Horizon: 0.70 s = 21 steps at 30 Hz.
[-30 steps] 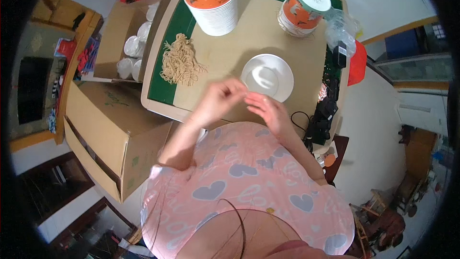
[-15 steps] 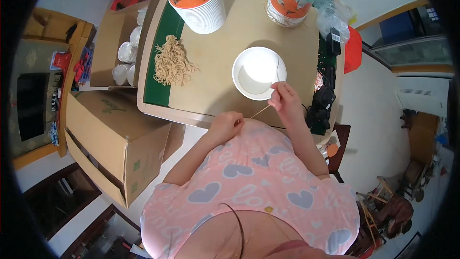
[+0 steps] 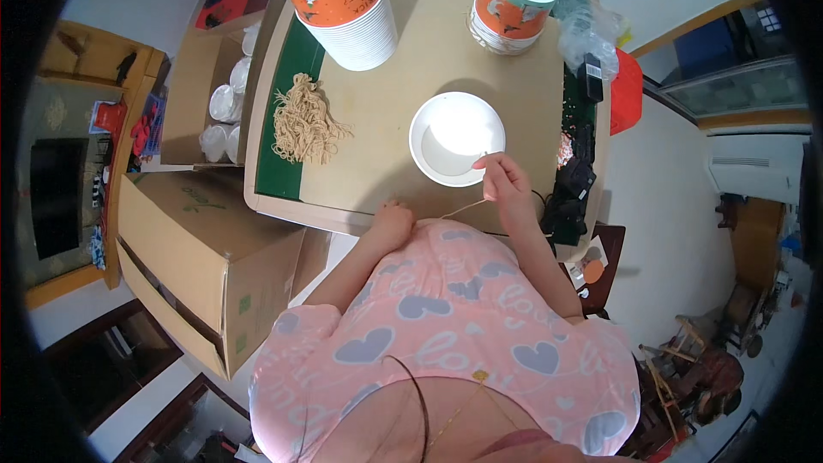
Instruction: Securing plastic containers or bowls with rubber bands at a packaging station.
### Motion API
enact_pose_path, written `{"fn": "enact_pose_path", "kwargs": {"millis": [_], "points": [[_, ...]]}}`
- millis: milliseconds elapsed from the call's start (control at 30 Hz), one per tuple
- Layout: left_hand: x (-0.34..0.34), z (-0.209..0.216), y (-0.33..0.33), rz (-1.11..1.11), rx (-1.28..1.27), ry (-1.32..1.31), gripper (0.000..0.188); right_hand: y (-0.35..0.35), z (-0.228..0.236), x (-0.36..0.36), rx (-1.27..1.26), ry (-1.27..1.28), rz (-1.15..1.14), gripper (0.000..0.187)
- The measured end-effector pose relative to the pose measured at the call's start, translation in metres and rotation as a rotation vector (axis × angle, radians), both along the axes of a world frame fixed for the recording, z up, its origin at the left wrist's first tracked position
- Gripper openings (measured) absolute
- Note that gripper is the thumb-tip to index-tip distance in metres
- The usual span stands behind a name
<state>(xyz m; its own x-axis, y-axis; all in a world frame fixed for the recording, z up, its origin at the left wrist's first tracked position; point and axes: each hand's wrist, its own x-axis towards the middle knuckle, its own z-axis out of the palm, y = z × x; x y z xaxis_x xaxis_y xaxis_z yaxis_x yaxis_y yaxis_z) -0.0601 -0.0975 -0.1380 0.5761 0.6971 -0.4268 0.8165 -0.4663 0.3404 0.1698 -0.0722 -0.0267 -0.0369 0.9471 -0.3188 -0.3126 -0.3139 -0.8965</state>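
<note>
A white paper bowl (image 3: pixel 433 159) stands upright on the table near its front edge. My right hand (image 3: pixel 507 182) is closed in a pinch at the bowl's near right rim. From beneath it a thin tan string (image 3: pixel 463 208) hangs slack in a curve toward my left hand (image 3: pixel 394 223). That left hand is closed at the table's front edge, against my shirt, where the string seems to run into its fingers. Left on the table lies a loose heap of tan strings (image 3: pixel 307 124).
A tall stack of paper buckets (image 3: pixel 350 30) stands far left, a shorter stack (image 3: pixel 513 9) far right. Along the right edge lie clear plastic bags (image 3: pixel 591 30) and black devices (image 3: pixel 570 193). Cardboard boxes (image 3: pixel 257 279) stand left of the table (image 3: pixel 369 129).
My left hand has shifted left and the string between my hands has gone from taut to slack. My right hand has come slightly nearer the bowl. The view has shifted a little.
</note>
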Motion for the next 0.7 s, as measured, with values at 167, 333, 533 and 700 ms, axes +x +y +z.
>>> {"fn": "enact_pose_path", "kwargs": {"millis": [167,333,533,700], "points": [[0.024,0.073,0.034,0.512,-0.217,-0.701,0.035,-0.012,-0.015,-0.008,0.422,-0.566,0.023,0.019],[0.049,0.107,0.058,0.643,-0.511,-0.765,0.041,-0.017,-0.007,-0.012,0.363,-0.852,0.198,0.012],[0.058,0.078,0.052,0.629,-0.755,-0.915,0.029,-0.019,-0.007,-0.013,0.413,-0.903,0.202,0.012],[0.059,0.085,0.048,0.656,-0.897,-0.988,0.021,-0.024,-0.027,-0.009,0.241,-0.708,0.164,0.011]]}}
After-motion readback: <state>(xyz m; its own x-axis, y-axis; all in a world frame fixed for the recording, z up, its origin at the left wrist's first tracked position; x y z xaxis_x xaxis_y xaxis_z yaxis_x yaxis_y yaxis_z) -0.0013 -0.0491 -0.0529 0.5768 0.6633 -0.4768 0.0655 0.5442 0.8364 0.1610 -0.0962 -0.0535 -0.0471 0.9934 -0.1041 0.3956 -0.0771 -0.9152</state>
